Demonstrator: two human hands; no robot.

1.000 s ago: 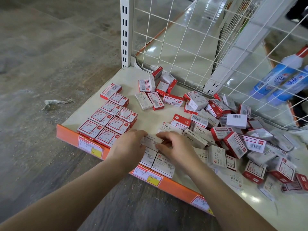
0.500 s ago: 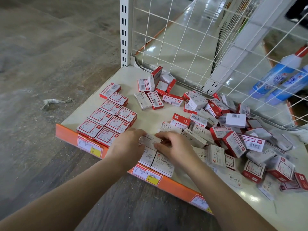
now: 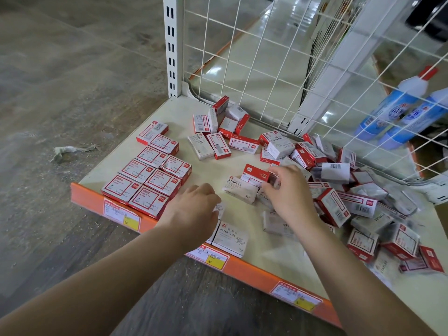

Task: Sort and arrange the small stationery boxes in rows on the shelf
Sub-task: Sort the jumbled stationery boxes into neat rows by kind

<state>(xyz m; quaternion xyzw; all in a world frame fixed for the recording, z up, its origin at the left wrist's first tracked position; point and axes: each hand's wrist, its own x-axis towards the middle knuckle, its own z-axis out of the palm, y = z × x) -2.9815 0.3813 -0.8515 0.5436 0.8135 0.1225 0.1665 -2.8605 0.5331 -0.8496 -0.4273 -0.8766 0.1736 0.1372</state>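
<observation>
On the cream shelf, red-and-white paper clip boxes lie flat in two neat rows at the front left. White paper clip boxes lie by the front edge. My left hand rests over them, its curled fingers gripping the edge of one white box. My right hand reaches into the edge of the loose pile and pinches a small blurred box, beside a red box and a white staples box.
A white wire grid and upright post close the shelf's back. Several loose boxes lie near the back corner. Blue glue bottles hang behind the grid at right. An orange price rail fronts the shelf. A paper scrap lies on the floor.
My right hand left the white boxes at the front and moved up and right to the pile's edge, taking hold of a small box. The left hand stayed on the white boxes.
</observation>
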